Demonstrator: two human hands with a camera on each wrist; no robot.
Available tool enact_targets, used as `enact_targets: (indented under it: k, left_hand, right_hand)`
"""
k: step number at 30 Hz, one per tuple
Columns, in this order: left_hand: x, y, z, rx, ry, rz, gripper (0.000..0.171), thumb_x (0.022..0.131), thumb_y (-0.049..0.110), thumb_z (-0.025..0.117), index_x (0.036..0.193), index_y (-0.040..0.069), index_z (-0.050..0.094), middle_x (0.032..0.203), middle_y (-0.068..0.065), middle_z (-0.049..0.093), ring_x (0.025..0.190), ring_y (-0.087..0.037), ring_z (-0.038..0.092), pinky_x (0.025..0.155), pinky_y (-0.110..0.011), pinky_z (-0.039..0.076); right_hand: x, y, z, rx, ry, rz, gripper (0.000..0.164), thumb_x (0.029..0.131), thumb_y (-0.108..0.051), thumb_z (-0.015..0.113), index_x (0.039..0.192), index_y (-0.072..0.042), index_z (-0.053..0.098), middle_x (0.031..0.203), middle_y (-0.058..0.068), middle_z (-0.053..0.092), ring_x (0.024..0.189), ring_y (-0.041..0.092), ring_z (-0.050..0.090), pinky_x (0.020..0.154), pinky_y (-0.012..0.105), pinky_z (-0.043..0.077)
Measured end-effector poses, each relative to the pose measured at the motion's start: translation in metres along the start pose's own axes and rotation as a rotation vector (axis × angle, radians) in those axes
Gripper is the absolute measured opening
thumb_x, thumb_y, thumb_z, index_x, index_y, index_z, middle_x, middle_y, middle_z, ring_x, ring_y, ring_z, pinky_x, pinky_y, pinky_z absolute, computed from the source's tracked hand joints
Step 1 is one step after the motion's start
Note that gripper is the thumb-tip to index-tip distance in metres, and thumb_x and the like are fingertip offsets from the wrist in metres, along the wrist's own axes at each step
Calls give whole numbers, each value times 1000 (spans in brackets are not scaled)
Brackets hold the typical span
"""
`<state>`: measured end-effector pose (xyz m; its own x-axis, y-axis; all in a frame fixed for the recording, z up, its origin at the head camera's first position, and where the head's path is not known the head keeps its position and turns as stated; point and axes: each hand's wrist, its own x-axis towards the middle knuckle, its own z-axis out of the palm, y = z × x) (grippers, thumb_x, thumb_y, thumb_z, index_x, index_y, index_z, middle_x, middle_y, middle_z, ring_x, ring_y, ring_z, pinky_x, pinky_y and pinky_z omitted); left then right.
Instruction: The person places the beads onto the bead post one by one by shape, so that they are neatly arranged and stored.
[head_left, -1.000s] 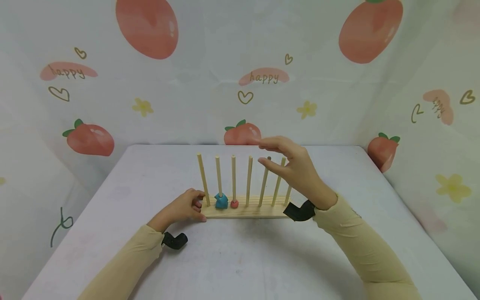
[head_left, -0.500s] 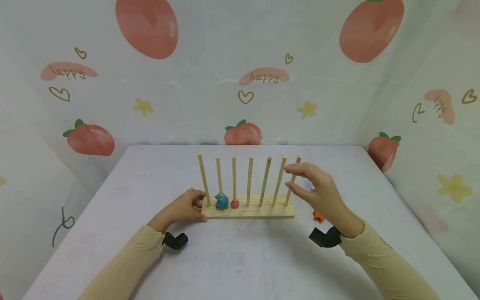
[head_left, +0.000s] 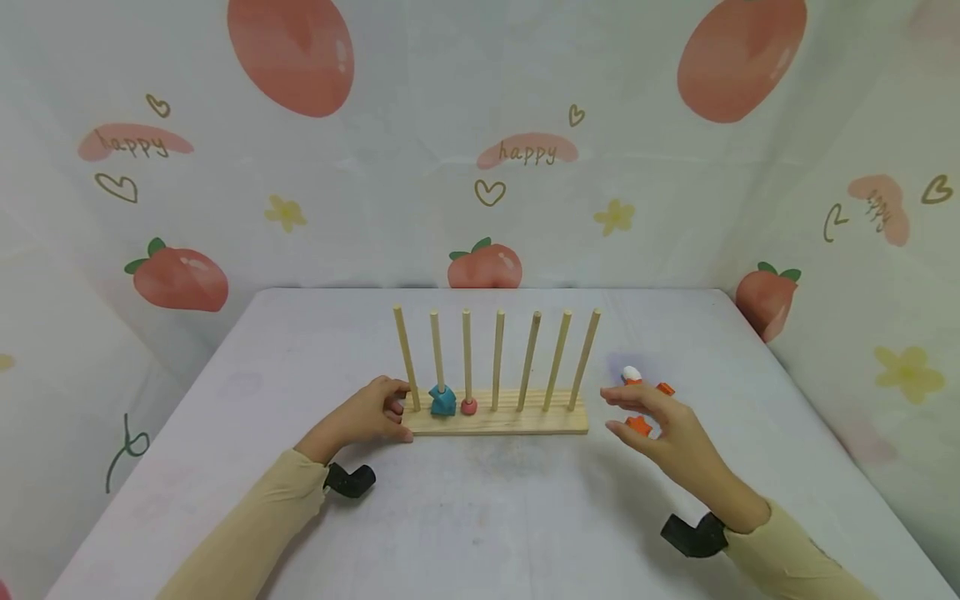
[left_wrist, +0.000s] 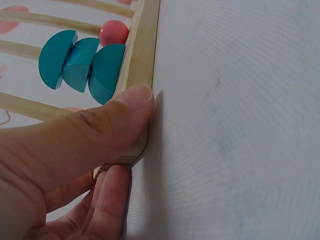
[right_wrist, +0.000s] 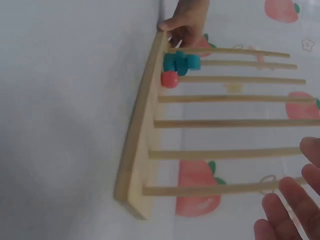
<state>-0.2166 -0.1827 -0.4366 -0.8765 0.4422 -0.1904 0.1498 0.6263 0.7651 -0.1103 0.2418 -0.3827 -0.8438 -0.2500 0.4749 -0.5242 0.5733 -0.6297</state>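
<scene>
A wooden peg board (head_left: 517, 423) with several upright rods stands mid-table. My left hand (head_left: 367, 412) grips its left end; in the left wrist view the thumb (left_wrist: 135, 97) lies on the front edge and the fingers curl round the end. Teal half-round beads (left_wrist: 80, 62) are stacked on the second rod from the left. One red bead (head_left: 468, 407) sits at the foot of the third. Right of the board, my right hand (head_left: 675, 429) holds nothing, its fingers bent loosely and thumb apart. An orange star-shaped bead (head_left: 638, 426) shows between its thumb and fingers, apparently beneath.
Behind the right hand lie a white bead (head_left: 631, 373) and a small orange piece (head_left: 665, 388), with more orange partly covered by the fingers. A white cloth covers the table (head_left: 480, 517). A fruit-printed curtain (head_left: 405, 208) hangs behind it.
My right hand has moved right and down from above the rods to beside the board, uncovering the right rods and the orange and white beads. My left hand has stayed put.
</scene>
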Motion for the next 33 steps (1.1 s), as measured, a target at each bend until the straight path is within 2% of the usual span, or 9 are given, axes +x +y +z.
enact_targets:
  k: [5, 14, 16, 18, 21, 22, 25, 29, 33]
  left_hand:
    - [0, -1, -1, -2, -3, 3, 84, 69, 13, 88, 136, -10, 44, 117, -18, 48, 96, -21, 56, 80, -29, 51]
    - [-2, 1, -1, -17, -6, 19, 83, 69, 11, 88, 135, -12, 44, 115, -18, 48, 95, -21, 57, 80, -31, 52]
    - [-2, 1, -1, -18, -7, 21, 84, 69, 11, 88, 136, -12, 43, 115, -18, 48, 96, -21, 56, 81, -31, 52]
    - [-2, 0, -1, -22, -4, 17, 84, 68, 11, 88, 136, -11, 43, 116, -18, 48, 96, -21, 56, 81, -32, 51]
    - [0, -1, 0, -23, -6, 11, 85, 68, 11, 88, 137, -11, 43, 116, -18, 48, 97, -21, 56, 82, -32, 51]
    - [0, -1, 0, -22, -5, 9, 85, 68, 11, 88, 137, -11, 43, 116, -18, 48, 97, -21, 56, 82, -32, 51]
    - [0, -1, 0, -23, -5, 10, 85, 68, 11, 88, 137, -10, 43, 116, -17, 48, 97, -21, 56, 82, -32, 51]
    - [-1, 1, 0, -23, -5, 15, 84, 68, 11, 88, 136, -11, 44, 115, -17, 48, 96, -21, 55, 81, -32, 51]
    - [-1, 1, 0, -19, -4, 17, 84, 68, 11, 88, 135, -11, 44, 115, -17, 48, 96, -21, 55, 81, -32, 51]
  right_hand:
    - [-16, 9, -5, -69, -35, 43, 47, 78, -4, 79, 121, -11, 63, 116, 6, 68, 105, -7, 57, 91, 2, 38]
    - [-46, 20, -20, -127, -40, 193, 51, 81, -14, 79, 128, -11, 60, 121, 9, 65, 108, -15, 49, 89, 0, 36]
    - [-51, 22, -26, -136, -47, 259, 51, 83, -18, 78, 130, -11, 59, 122, 10, 64, 106, -18, 47, 87, 15, 48]
    - [-56, 24, -30, -146, -62, 337, 52, 85, -25, 76, 132, -14, 57, 124, 11, 64, 105, -16, 47, 83, 34, 55]
    - [-61, 25, -36, -157, -92, 443, 53, 88, -34, 72, 135, -17, 55, 126, 12, 62, 108, -2, 52, 75, 56, 53]
    - [-63, 26, -37, -163, -97, 455, 53, 88, -34, 71, 135, -17, 55, 126, 12, 62, 109, 5, 54, 77, 57, 53]
    - [-67, 28, -41, -197, -88, 458, 51, 87, -33, 72, 134, -18, 56, 123, 11, 63, 108, 8, 55, 81, 40, 56]
    - [-73, 34, -43, -217, -45, 402, 47, 86, -25, 75, 130, -16, 59, 116, 8, 67, 100, -14, 50, 75, 11, 47]
    - [-80, 41, -44, -179, -17, 349, 43, 87, -16, 73, 127, -11, 60, 111, -8, 67, 98, -20, 50, 77, 1, 42]
